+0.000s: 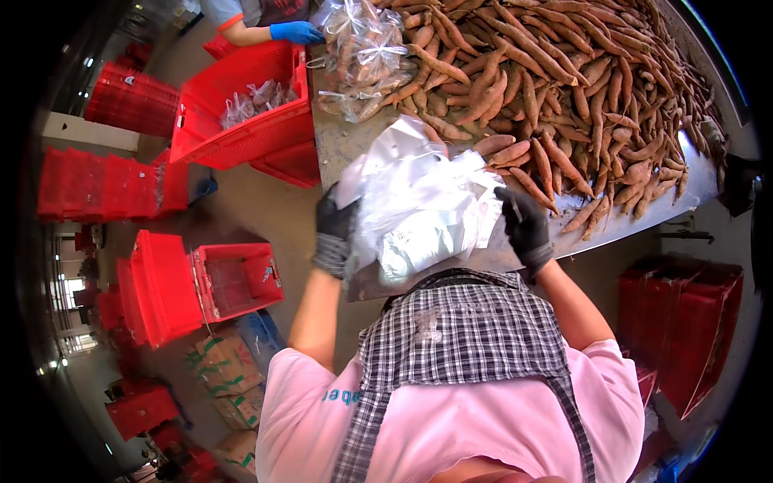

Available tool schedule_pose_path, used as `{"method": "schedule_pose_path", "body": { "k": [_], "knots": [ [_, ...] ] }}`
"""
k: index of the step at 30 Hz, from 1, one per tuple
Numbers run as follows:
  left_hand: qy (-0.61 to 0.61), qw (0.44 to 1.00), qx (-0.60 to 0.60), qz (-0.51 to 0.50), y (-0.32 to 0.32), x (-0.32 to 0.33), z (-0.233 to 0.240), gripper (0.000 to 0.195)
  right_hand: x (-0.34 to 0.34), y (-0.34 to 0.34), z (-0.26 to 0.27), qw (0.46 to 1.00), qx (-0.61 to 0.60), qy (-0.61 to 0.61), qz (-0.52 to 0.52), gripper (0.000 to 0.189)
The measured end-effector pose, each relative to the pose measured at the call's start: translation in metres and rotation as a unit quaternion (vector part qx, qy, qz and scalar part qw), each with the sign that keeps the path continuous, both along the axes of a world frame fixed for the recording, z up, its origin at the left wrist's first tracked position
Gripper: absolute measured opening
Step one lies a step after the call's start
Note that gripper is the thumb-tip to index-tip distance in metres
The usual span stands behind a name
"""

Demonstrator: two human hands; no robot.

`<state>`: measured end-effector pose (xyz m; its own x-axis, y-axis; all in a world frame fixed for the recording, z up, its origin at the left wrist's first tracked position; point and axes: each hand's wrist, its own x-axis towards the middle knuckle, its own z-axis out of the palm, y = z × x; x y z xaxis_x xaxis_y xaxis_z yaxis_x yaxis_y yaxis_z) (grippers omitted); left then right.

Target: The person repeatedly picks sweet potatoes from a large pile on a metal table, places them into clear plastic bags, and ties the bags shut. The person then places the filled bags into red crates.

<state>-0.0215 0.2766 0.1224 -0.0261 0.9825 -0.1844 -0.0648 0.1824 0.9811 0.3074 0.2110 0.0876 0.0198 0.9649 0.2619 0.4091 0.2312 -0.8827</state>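
Note:
My left hand [336, 232], in a dark knit glove with a grey cuff, grips the left side of a loose heap of clear plastic bags [423, 199]. The bags lie rumpled and overlapping at the table's near edge, close to my checked apron, and some bear print. At the heap's right edge is my gloved right hand [526, 229], its fingers curled; whether they pinch the plastic is hard to tell. Just beyond the bags spreads a large pile of sweet potatoes [543, 90]. Tied clear bags of sweet potatoes [365, 60] stand at the pile's left.
A co-worker's blue-gloved hand [297, 32] touches the tied bags. Left of the metal table [344, 142], a red plastic crate [241, 139] holds several filled bags. More red crates [235, 281], cardboard boxes [226, 362] and, on the right, dark red crates [676, 326] stand around.

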Motion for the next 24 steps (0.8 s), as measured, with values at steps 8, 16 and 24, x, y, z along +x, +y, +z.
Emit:
{"method": "schedule_pose_path", "body": {
  "k": [8,16,24],
  "knots": [
    [0.180,0.981,0.042,0.055,-0.006,-0.034,0.078,0.032,-0.066,0.061,-0.045,0.971,-0.078,-0.200,0.103,0.046],
    [-0.348,0.924,-0.029,0.152,-0.007,-0.092,0.074,0.034,-0.084,0.048,-0.085,0.900,-0.221,-0.304,0.222,0.038],
    [-0.300,0.952,-0.065,0.016,0.017,-0.060,-0.003,0.027,-0.032,0.072,0.037,0.913,-0.254,0.317,0.047,0.020]
  ]
}}
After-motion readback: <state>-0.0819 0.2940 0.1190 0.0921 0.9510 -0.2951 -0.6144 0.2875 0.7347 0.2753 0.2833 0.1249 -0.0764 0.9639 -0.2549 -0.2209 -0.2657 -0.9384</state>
